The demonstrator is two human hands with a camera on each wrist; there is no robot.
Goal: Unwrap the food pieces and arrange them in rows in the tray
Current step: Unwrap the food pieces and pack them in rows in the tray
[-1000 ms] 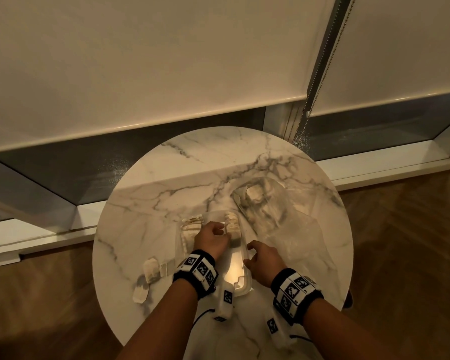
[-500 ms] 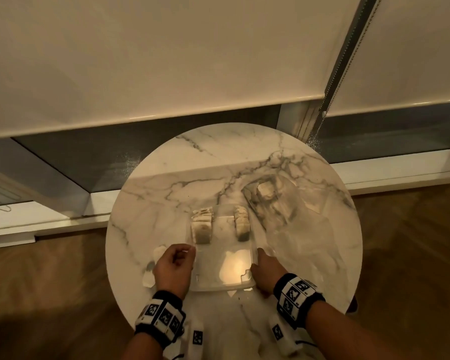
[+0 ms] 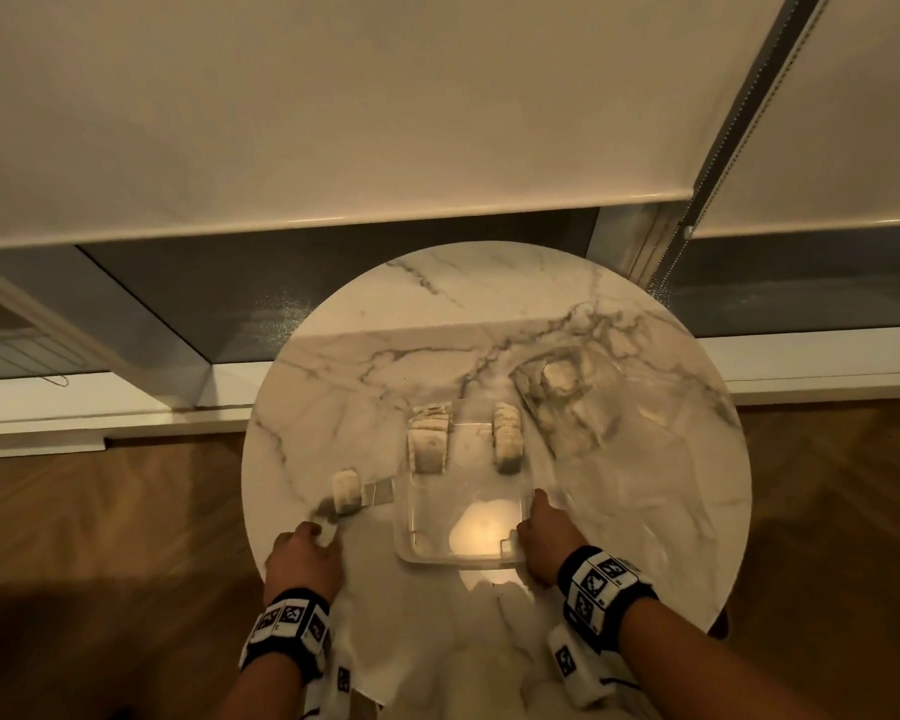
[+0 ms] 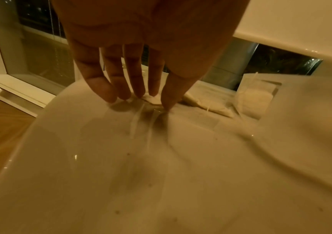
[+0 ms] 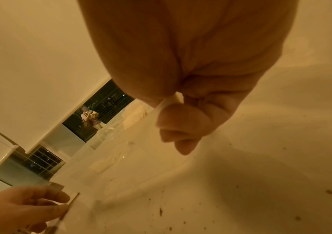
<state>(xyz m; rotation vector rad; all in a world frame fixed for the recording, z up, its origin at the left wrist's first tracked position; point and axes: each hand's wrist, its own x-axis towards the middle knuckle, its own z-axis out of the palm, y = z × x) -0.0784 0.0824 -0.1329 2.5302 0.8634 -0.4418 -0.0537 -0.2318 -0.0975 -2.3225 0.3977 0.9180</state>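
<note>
The clear tray (image 3: 411,532) sits near the front of the round marble table (image 3: 365,324). Two rows of unwrapped food pieces (image 3: 428,439) stand at the tray's far end. The right hand (image 3: 544,537) grips the tray's right rim, thumb and fingers curled around it. Left of the tray, the left hand (image 3: 302,561) reaches down with straight fingers (image 4: 139,82), fingertips touching a wrapped piece (image 4: 151,99) on the table. Another wrapped piece (image 3: 345,492) lies just beyond it.

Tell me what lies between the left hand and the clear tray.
In the head view, a wrapped food piece and a clear wrapper flap lie on the marble table between the left hand and the tray.
</note>
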